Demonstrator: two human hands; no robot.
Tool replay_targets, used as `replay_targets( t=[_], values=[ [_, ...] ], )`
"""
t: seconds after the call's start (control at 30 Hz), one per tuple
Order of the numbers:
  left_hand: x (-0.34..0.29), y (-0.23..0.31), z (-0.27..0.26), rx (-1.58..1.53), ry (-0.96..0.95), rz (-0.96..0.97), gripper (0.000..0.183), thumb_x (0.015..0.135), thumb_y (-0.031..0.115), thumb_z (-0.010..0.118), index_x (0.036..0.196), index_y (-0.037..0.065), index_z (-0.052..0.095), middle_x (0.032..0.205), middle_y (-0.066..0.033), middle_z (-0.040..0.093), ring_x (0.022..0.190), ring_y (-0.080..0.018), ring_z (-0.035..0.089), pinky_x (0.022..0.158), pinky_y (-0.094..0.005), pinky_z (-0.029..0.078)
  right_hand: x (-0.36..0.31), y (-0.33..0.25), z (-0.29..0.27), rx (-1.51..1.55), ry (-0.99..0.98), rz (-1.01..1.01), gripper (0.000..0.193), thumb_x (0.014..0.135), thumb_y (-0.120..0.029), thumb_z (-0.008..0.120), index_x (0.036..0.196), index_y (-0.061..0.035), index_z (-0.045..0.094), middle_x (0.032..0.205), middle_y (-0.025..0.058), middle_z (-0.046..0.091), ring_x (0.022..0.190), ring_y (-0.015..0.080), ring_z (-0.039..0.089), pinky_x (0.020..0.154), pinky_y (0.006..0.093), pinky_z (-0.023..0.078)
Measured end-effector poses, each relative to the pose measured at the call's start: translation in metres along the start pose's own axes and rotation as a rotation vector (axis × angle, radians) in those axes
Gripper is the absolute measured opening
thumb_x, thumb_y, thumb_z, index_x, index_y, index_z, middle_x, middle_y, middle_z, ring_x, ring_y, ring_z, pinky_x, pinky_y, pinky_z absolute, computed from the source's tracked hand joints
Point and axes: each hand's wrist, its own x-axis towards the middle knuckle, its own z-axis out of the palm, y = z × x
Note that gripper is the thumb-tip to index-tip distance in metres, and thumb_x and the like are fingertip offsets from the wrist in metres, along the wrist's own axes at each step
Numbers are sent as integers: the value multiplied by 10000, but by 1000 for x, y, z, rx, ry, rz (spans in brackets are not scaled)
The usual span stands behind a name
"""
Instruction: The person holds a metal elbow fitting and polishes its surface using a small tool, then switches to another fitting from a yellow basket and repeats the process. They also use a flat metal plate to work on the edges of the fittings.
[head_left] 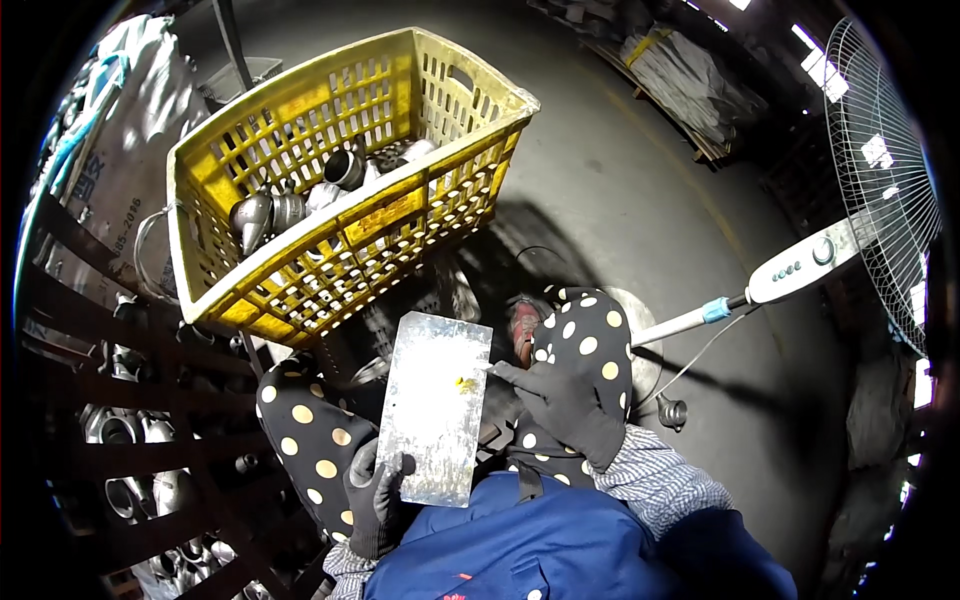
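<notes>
A flat, rectangular silvery metal plate [430,410] lies tilted above my lap, glaring brightly in its middle, with a small yellow spot near the right edge. My left hand [372,500], in a dark grey glove, grips its lower left edge with the thumb over the face. My right hand [570,405], gloved alike, stretches its fingers toward the plate's right edge; the fingertips are at that edge, and I cannot tell whether they touch. Beyond the plate stands a yellow slatted crate [350,230] holding several grey metal pipe fittings [345,170].
A pedestal fan [885,170] stands on the right, its pole slanting toward my knee. One loose fitting [672,412] lies on the floor [640,230] by it. More fittings [125,430] show behind dark bars on the left. Wrapped goods [680,80] rest on a pallet far right.
</notes>
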Motion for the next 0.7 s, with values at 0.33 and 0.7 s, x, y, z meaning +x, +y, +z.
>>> replay_targets(
  t=[0.33, 0.7],
  values=[
    [-1, 14, 10, 126, -7, 59, 341, 845, 107, 667, 1123, -65, 569, 928, -76, 645, 772, -118, 601, 726, -261, 495, 10, -10, 3, -71, -7, 37, 356, 845, -115, 583, 1179, -225, 640, 670, 54, 523, 609, 197, 529, 550, 323, 433],
    [-2, 16, 7, 104, -61, -12, 381, 836, 136, 684, 1132, -71, 563, 983, -83, 631, 841, -121, 594, 764, -267, 483, 26, -4, 10, -62, 63, -11, 310, 840, -136, 588, 1126, -223, 668, 658, 66, 530, 595, 219, 544, 549, 344, 449]
  ],
)
